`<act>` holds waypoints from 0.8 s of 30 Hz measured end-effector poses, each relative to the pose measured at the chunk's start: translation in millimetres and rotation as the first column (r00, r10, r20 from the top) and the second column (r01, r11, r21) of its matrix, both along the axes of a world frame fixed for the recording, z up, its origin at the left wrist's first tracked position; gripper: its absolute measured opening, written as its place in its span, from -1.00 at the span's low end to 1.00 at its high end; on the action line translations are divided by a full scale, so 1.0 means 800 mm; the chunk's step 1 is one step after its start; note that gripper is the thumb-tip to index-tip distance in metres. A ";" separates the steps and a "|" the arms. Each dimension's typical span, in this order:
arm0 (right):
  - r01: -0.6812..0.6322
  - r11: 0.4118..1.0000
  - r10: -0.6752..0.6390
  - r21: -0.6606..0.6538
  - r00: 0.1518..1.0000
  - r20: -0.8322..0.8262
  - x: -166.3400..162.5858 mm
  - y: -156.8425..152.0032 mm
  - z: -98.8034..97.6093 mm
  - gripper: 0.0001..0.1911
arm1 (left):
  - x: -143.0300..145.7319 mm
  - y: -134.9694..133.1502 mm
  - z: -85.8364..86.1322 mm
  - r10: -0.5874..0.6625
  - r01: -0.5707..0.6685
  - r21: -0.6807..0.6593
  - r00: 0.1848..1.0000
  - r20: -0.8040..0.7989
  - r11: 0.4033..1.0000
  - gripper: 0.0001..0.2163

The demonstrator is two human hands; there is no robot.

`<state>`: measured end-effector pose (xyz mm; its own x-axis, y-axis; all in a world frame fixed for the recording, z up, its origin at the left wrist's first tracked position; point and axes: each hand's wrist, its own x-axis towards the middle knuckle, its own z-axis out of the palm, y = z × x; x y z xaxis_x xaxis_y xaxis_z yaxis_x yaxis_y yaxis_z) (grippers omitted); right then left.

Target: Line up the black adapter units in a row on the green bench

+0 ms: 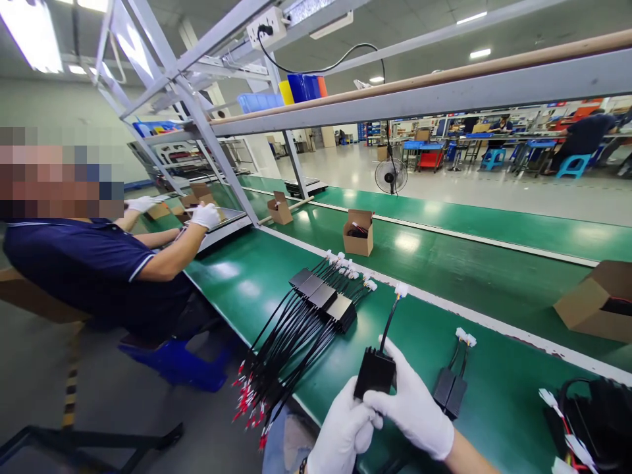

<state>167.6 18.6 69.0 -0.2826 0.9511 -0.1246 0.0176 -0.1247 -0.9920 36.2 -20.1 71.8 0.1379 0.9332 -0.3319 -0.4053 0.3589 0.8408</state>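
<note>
Both my white-gloved hands are closed on a black finned box in front of me. A black cable rises from its far end to a white plug. My left hand grips its lower left side, and my right hand holds the right side with the thumb across the near edge. To the left lie several similar boxes in a row, their cables hanging over the bench edge with red-tipped ends. A pair of such boxes rests just right of my right hand.
A heap of black boxes and cables lies at the far right of the green bench. Open cartons stand on the belt behind. A shelf beam crosses above. On the left a gloved co-worker sits working.
</note>
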 end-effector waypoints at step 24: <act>0.044 0.986 -0.057 0.160 0.995 0.077 0.004 0.015 -0.008 -0.38 | 0.004 0.002 -0.006 -0.112 0.105 -0.069 0.988 -0.108 0.992 -0.85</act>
